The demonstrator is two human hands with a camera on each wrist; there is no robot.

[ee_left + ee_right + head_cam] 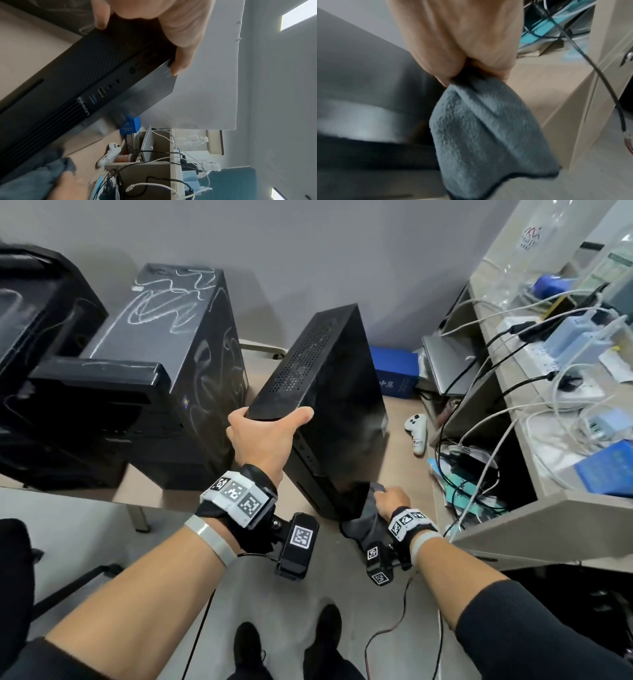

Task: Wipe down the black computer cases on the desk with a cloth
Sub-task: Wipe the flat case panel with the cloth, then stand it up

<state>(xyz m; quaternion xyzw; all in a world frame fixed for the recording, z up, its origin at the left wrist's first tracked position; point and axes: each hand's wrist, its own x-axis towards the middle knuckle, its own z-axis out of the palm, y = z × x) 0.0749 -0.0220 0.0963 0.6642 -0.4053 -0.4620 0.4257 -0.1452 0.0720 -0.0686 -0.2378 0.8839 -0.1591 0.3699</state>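
The left hand (265, 436) is clamped over the near top corner of the slim black computer case (329, 419), with the thumb on one side and the fingers (181, 59) wrapped over the other edge, as seen in the left wrist view. The case is tilted, and its lower end rests on the table (404, 470). The right hand (390, 501) is closed around a bunched grey cloth (488, 128), which is held at the lower near corner of the same case; whether the cloth touches the case cannot be told for certain. On the front panel of the case, small ports and a printed brand name are seen in the left wrist view. To the left of this case a second black case (178, 371) stands upright on the table, and pale scribbled marks are seen on its top and side. Further left, a third dark case (44, 364) is partly cut by the edge of the picture. To the right of the slim case a white game controller (417, 433) lies on the table, and a blue box (394, 371) is placed behind it near the wall. At the far right a shelf unit (513, 518) is filled with cables, chargers and plastic bottles.
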